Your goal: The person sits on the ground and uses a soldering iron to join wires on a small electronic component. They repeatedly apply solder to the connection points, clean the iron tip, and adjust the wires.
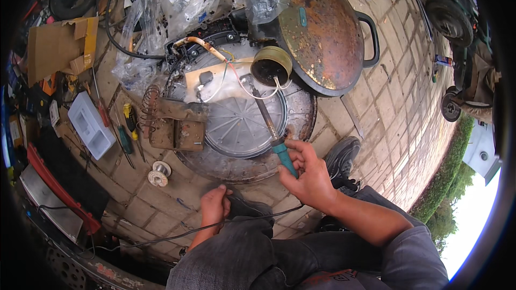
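Note:
My right hand (309,178) grips the teal handle of a soldering iron (283,157). The iron's dark shaft slants up and away over a round ribbed metal disc (236,129), its tip close to thin white wires (267,98). These wires come out of an olive-brown round can (285,56) lying with its dark mouth toward me. A pale flat board (193,81) lies beneath the wires, left of the can. Low by my left knee, my left hand (214,204) has its fingers curled, and I cannot make out anything in them. The iron's black cord (183,233) runs leftward across my legs.
Left of the disc sit a rusty box (177,134) with a coil spring (149,110), several screwdrivers (124,140), a solder spool (159,174) and a pale plastic tray (91,125). Beyond are plastic bags (188,0) and a big rusty round appliance (322,32) with a black handle.

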`<state>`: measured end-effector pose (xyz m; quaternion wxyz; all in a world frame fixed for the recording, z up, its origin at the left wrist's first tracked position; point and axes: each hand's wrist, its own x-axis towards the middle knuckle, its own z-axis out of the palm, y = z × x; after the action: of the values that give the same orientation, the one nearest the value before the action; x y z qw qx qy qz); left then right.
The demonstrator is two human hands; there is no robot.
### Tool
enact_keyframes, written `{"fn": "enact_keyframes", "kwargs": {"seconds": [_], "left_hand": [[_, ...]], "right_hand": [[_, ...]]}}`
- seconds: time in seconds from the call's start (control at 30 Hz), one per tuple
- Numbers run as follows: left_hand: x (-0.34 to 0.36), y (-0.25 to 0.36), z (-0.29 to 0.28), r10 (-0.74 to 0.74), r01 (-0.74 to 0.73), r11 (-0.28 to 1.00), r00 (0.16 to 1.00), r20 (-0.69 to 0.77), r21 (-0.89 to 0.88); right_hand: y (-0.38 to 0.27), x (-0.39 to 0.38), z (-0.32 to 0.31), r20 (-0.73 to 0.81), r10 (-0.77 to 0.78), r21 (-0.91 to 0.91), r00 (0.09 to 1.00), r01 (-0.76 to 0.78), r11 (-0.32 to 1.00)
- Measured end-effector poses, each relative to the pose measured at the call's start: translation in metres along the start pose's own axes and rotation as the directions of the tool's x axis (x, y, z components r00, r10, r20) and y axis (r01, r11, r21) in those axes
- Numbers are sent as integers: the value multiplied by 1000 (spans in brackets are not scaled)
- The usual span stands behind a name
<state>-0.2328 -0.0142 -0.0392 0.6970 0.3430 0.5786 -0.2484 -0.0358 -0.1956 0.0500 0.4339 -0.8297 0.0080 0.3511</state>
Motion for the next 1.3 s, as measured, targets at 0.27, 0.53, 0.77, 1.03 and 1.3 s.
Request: {"fn": "enact_keyframes", "kwargs": {"seconds": [0.27, 0.53, 0.77, 1.03, 1.3], "left_hand": [[0, 0, 0, -2, 2, 1000, 1000, 9, 0], [1, -2, -1, 11, -11, 1000, 1000, 8, -16], [2, -3, -1, 10, -10, 1000, 1000, 4, -15], [1, -1, 1, -3, 3, 1000, 1000, -15, -3], [2, -3, 0, 16, -16, 1000, 1000, 2, -1]], "right_hand": [[-1, 0, 1, -20, -15, 9, 1000, 15, 1000], [-11, -1, 0, -7, 44, 36, 999, -44, 998], [-17, -2, -1, -2, 61, 32, 998, -61, 998], [-1, -2, 3, 15, 103, 201, 995, -104, 974], [4, -4, 5, -1, 92, 171, 996, -91, 981]]}}
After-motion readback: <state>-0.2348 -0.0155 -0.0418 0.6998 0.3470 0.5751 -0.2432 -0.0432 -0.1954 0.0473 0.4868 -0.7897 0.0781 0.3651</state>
